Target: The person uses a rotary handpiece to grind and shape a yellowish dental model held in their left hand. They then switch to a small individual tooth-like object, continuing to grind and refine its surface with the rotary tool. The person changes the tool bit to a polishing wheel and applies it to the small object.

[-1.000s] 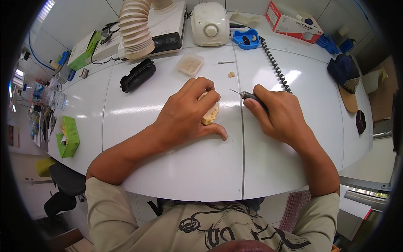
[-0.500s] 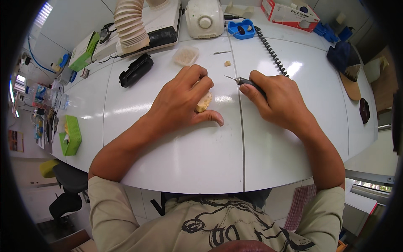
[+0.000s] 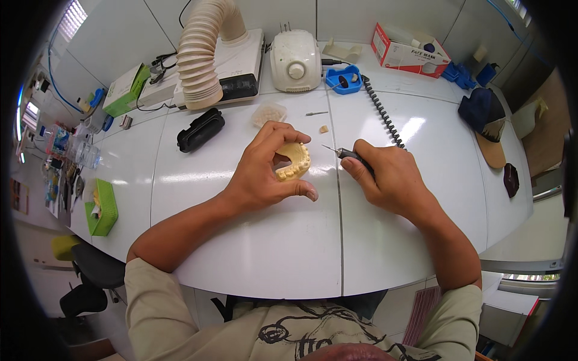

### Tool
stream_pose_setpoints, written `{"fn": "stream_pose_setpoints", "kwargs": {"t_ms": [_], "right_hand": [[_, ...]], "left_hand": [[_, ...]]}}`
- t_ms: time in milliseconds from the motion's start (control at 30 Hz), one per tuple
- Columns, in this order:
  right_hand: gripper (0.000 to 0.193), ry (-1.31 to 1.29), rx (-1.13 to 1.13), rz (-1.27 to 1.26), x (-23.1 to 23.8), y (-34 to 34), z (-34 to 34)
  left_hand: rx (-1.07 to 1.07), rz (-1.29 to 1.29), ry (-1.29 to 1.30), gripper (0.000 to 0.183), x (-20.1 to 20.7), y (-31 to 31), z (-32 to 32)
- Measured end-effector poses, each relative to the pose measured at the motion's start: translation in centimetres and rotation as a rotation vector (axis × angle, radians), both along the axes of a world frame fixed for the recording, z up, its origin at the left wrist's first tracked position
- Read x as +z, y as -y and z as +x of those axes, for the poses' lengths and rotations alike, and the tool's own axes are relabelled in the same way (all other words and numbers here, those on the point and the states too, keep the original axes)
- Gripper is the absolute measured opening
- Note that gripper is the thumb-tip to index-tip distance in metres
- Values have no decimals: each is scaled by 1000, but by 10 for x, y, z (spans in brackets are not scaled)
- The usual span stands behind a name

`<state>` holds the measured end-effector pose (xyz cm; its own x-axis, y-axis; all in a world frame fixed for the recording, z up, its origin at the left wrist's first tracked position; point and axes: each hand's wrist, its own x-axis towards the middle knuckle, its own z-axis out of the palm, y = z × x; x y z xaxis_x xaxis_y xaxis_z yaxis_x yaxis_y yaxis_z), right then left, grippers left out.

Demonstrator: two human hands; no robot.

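Observation:
A yellowish horseshoe-shaped dental cast with a row of teeth is held in my left hand. The fingers curl over its far side, and the thumb is stretched out along the near side. In my right hand is a dark rotary handpiece, gripped like a pen. Its thin metal bur points left toward the cast, with a gap between them. Beyond the hands lie a small cream-coloured piece and a loose slim bur.
A coiled black cord runs from my right hand toward a white control unit with a knob. Beside that unit is a blue tray. Farther left are a clear plastic box, a black case and a ribbed hose.
My left hand has turned the cast so that its horseshoe shape and teeth show. The handpiece stays in my right hand. The whole view has shifted slightly.

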<state>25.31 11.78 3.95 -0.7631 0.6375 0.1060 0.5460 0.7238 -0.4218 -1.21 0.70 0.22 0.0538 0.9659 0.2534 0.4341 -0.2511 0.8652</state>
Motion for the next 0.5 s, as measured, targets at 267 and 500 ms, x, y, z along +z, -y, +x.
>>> {"fn": "stream_pose_setpoints", "kwargs": {"t_ms": [267,500], "right_hand": [[42,17,20,43,-1,4,0],[40,24,39,57,2,5,-1]], "left_hand": [[75,-78,-42,70,8,2,5],[140,64,-142,57,7,8,14]]}}
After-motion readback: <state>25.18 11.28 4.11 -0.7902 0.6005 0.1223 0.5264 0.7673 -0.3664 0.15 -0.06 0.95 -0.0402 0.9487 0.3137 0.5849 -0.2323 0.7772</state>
